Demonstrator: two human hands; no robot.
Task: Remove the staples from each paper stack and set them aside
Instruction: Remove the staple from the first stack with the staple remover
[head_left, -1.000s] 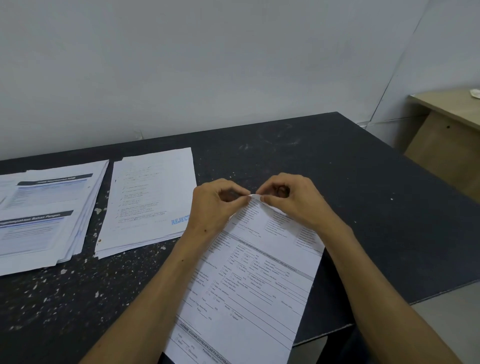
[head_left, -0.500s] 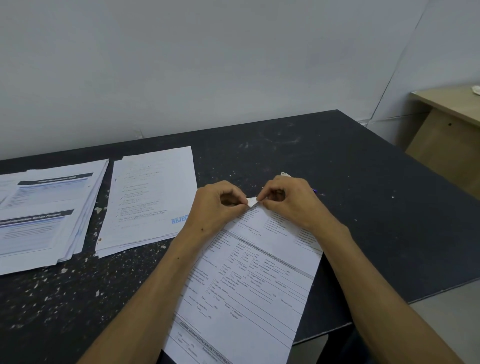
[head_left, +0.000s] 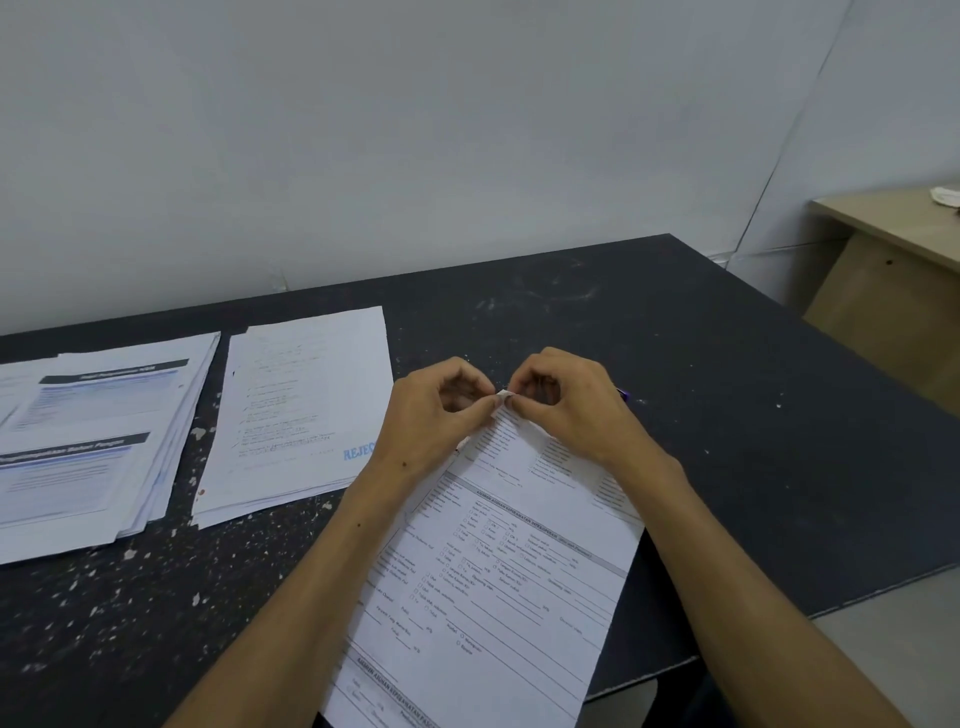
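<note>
A printed form stack (head_left: 498, 582) lies slanted on the dark table (head_left: 727, 415), its near end hanging over the front edge. My left hand (head_left: 434, 410) and my right hand (head_left: 566, 405) meet at its far top corner (head_left: 503, 399). Both pinch that corner between thumb and fingertips, and the corner is lifted and bent up. The staple itself is too small to make out. Two more paper stacks lie to the left: a white one stamped in blue (head_left: 301, 410) and a fanned pile with blue headings (head_left: 88, 447).
A purple-tipped object (head_left: 623, 393) peeks out behind my right hand. White flecks and paper bits dot the table's left front area. A wall runs close behind the table. A light wooden desk (head_left: 893, 265) stands to the right, beyond a gap.
Both hands stay pinched on the form's top corner. They shifted slightly and the corner now stands a little more bent up between the fingertips.
</note>
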